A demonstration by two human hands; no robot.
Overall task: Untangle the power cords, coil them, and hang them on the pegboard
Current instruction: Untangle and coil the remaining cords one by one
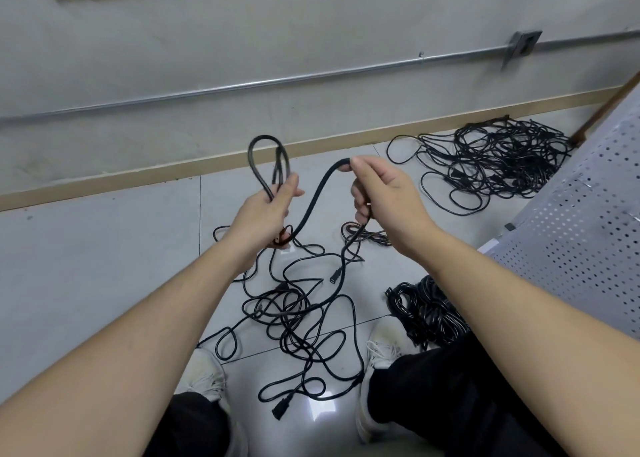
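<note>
I hold one black power cord (313, 202) up between both hands. My left hand (265, 214) grips a short coil of it, whose loops stick up above the fist. My right hand (384, 193) pinches the same cord a little to the right, and the cord runs down through that palm. From there it drops into a loose tangle of black cords (298, 314) spread on the tiled floor between my feet. The white perforated pegboard (585, 235) leans at the right edge.
A large tangled heap of cords (498, 166) lies at the back right by the baseboard. A bundle of coiled cords (426, 311) sits by my right shoe (384, 349). My left shoe (207, 373) is at the lower middle. A grey wall with a metal conduit (277, 81) stands ahead.
</note>
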